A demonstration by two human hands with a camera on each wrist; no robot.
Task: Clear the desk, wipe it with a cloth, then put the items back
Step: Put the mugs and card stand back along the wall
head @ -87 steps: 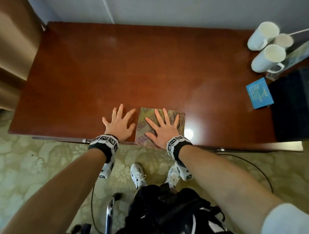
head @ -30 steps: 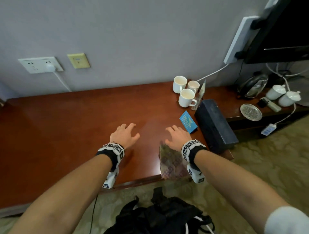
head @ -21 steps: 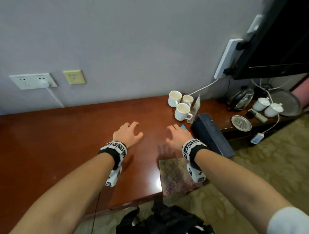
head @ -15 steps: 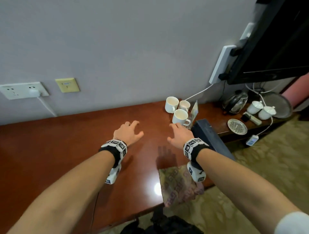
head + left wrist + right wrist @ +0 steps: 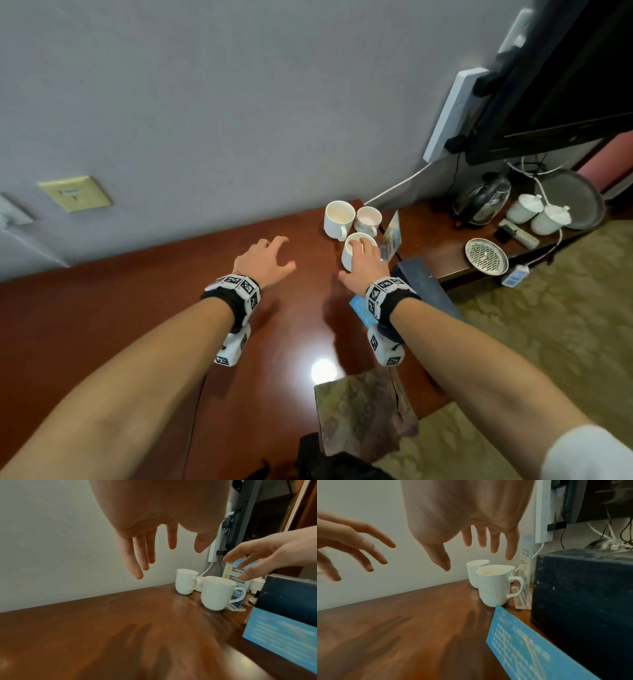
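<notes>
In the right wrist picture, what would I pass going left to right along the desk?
Left hand → right hand → nearest white mug → clear upright sign holder → dark box.

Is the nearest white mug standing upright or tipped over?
Upright. The nearest white mug rests on its base on the desk, rim facing up, handle sideways.

You wear a black wristband (image 5: 228, 298) with black-and-white marker blocks on each bare forearm, a white camera block (image 5: 384, 345) under each wrist, and a white sleeve (image 5: 589, 454) on your right upper arm.
</notes>
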